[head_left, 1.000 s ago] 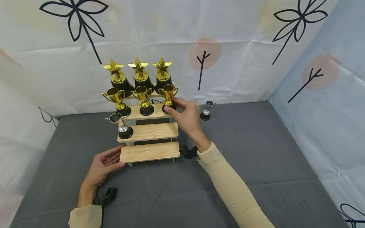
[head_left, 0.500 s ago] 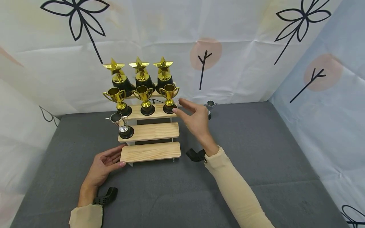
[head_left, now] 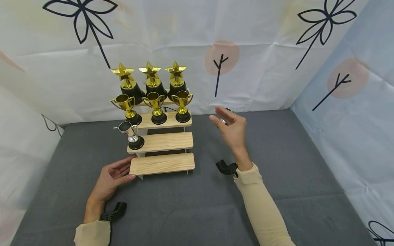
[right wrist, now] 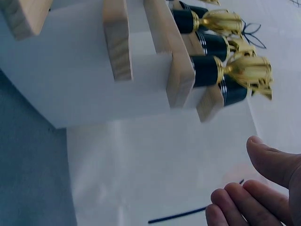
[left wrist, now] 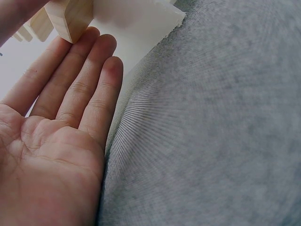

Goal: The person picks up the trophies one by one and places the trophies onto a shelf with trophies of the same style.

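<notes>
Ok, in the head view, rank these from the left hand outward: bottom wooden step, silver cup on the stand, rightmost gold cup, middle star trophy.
1. Bottom wooden step: the left hand touches its left end.
2. Silver cup: just above, second step's left end.
3. Rightmost gold cup: third step, right end.
4. Middle star trophy: top step, at the back.

Grey felt-like mat (head_left: 197, 212) underfoot, spread from 9 to 3 o'clock. White sheet backdrop (head_left: 172, 34) at 12 o'clock, creased, printed with black-outlined leaf sprigs (head_left: 80, 20) and pale orange dots (head_left: 222, 58). Pale blue sheet (head_left: 354, 112) with the same print at 3 o'clock. Even, soft light, faint shadows.
</notes>
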A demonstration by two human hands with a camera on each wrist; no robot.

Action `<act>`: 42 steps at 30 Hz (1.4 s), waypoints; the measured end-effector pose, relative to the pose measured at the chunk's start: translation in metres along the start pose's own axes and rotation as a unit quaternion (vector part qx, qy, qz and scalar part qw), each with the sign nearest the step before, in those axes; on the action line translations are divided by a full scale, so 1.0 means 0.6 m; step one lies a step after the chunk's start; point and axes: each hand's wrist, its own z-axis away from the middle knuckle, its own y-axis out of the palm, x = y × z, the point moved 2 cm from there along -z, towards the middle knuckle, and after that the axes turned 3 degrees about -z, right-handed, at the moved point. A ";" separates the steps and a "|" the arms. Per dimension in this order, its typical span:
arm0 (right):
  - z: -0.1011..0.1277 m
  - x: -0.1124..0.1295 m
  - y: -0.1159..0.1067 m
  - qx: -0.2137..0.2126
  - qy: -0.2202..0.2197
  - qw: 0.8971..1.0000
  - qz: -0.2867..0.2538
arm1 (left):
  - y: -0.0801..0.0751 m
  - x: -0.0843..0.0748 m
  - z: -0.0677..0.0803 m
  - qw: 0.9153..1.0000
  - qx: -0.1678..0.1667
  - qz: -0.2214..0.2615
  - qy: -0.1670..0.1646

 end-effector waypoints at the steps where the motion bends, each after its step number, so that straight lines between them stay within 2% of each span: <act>1: 0.000 -0.002 -0.005 -0.006 0.000 1.000 0.000 | 0.000 0.000 0.000 1.000 0.000 -0.001 -0.001; 10: 0.000 0.024 -0.032 -0.039 0.002 0.999 0.008 | 0.001 -0.002 0.000 1.000 -0.003 -0.006 -0.004; 15: -0.006 0.013 -0.054 -0.074 0.003 0.997 0.019 | 0.001 -0.001 -0.001 1.000 -0.002 -0.006 -0.003; 21: -0.010 -0.007 -0.076 -0.111 0.035 0.993 0.027 | 0.001 -0.001 -0.002 1.000 -0.003 -0.012 -0.007; 34: -0.005 -0.062 -0.077 -0.098 0.080 0.992 0.029 | 0.001 0.000 -0.002 1.000 -0.005 -0.013 -0.010; 42: 0.005 -0.096 -0.072 -0.072 0.117 0.990 0.019 | 0.001 -0.001 -0.002 1.000 -0.004 -0.006 -0.007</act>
